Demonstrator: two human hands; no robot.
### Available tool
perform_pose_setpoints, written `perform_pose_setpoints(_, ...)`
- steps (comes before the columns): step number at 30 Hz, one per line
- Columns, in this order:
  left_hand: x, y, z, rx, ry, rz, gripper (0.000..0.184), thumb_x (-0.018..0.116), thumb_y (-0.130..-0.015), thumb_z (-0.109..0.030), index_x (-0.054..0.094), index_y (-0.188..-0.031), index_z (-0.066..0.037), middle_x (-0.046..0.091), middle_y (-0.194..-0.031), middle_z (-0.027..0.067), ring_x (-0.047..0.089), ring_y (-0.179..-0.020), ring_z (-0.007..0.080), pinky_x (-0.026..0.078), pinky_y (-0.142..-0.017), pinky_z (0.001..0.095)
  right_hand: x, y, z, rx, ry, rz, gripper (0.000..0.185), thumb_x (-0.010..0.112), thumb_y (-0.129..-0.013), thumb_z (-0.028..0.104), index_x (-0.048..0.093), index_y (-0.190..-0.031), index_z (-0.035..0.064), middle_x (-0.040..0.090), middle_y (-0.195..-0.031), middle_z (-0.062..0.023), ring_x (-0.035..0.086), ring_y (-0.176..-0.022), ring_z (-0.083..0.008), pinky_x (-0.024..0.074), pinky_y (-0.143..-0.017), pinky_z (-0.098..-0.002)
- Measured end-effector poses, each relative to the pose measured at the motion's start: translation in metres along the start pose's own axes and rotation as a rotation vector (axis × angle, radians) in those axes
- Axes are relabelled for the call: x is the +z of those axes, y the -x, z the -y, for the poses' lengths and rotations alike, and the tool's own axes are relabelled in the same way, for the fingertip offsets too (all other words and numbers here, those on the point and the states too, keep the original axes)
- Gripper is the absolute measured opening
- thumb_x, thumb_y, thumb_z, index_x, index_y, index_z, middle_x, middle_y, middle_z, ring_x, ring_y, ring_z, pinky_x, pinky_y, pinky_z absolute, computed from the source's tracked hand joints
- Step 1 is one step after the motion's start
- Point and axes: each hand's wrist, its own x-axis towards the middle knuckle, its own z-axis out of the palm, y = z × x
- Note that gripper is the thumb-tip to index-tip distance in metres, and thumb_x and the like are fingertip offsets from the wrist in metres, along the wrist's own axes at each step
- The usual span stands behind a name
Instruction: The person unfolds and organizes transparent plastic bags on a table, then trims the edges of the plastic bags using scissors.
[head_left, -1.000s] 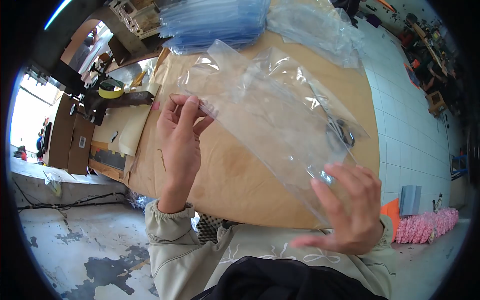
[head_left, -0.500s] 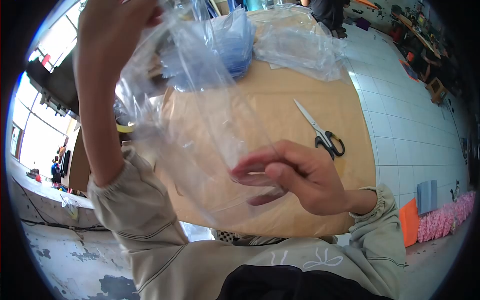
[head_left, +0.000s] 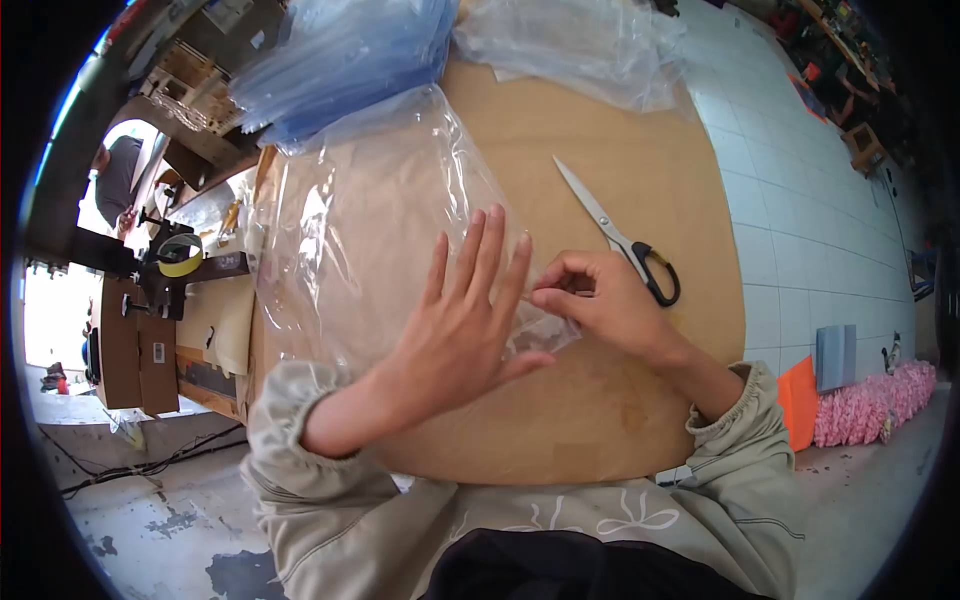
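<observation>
A clear plastic bag (head_left: pixel 345 225) lies spread over the brown-covered table (head_left: pixel 590 410), shiny with creases. My left hand (head_left: pixel 450 335) rests flat on its near part, fingers stretched and spread. To the right of it, my right hand (head_left: pixel 610 305) is closed in a pinch on the bag's near right edge; the fingertips partly hide what they grip. Just beyond my right hand, scissors (head_left: pixel 607 222) with black handles lie on the table, their blades pointing away from me.
A stack of bluish clear plastic sheets or bags (head_left: pixel 345 70) sits at the far left, and more crumpled clear plastic (head_left: pixel 580 45) at the far right. Yellow tape (head_left: pixel 180 256) is on the left. Beyond it, another person (head_left: pixel 120 180) is partly visible.
My left hand has come down from high up at the left onto the bag. The bag, held up before, now lies on the table. My right hand still pinches its edge.
</observation>
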Motion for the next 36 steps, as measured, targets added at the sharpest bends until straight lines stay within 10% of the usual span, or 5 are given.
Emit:
perform_pose_setpoints(19, 0.04, -0.001, 0.013, -0.113, 0.247, 0.023, 0.095, 0.059, -0.072, -0.058, 0.026, -0.141, -0.002, 0.01, -0.148, 0.0269, 0.007, -0.138, 0.0431, 0.003, -0.103, 0.0643, -0.015, 0.014, 0.014, 0.268, 0.037, 0.012, 0.01, 0.061, -0.082, 0.002, 0.057, -0.09, -0.0028, 0.057, -0.08, -0.003, 0.056, -0.073, -0.0068, 0.0479, -0.063, -0.0206)
perform_pose_setpoints(25, 0.048, 0.005, 0.002, 0.248, 0.03, -0.394, 0.049, 0.068, -0.074, -0.026, 0.057, -0.116, -0.004, 0.055, -0.114, 0.0131, 0.058, -0.096, 0.0239, 0.046, -0.078, 0.038, -0.012, 0.016, 0.008, 0.183, -0.168, -0.013, 0.013, 0.062, -0.082, 0.001, 0.055, -0.092, -0.0019, 0.056, -0.086, -0.0043, 0.056, -0.076, -0.0079, 0.0493, -0.066, -0.0222)
perform_pose_setpoints(27, 0.05, 0.003, 0.002, 0.264, 0.027, -0.484, 0.036, 0.067, -0.07, -0.015, 0.063, -0.105, -0.005, 0.058, -0.096, 0.0059, 0.055, -0.076, 0.0152, 0.042, -0.062, 0.0287, -0.01, 0.019, 0.009, 0.121, -0.153, -0.029, 0.017, 0.063, -0.081, 0.001, 0.055, -0.095, -0.0013, 0.056, -0.088, -0.0068, 0.057, -0.074, -0.0108, 0.0489, -0.064, -0.0234)
perform_pose_setpoints(30, 0.05, 0.005, -0.001, 0.249, 0.045, -0.54, 0.03, 0.065, -0.065, -0.007, 0.067, -0.095, -0.006, 0.059, -0.083, 0.002, 0.053, -0.064, 0.0105, 0.038, -0.052, 0.0237, -0.016, 0.026, 0.014, -0.29, 0.76, -0.377, 0.027, 0.065, -0.079, 0.002, 0.054, -0.103, 0.001, 0.053, -0.089, -0.0105, 0.056, -0.077, -0.0187, 0.0476, -0.065, -0.0291)
perform_pose_setpoints(36, 0.051, 0.006, -0.001, 0.247, 0.065, -0.646, 0.029, 0.065, -0.061, -0.006, 0.069, -0.089, -0.006, 0.058, -0.079, 0.0006, 0.053, -0.063, 0.0088, 0.036, -0.052, 0.022, 0.001, 0.058, -0.007, 0.005, 1.351, -0.58, 0.053, 0.069, -0.075, 0.007, 0.05, -0.125, 0.0058, 0.047, -0.092, -0.0113, 0.051, -0.086, -0.0257, 0.0439, -0.073, -0.0379)
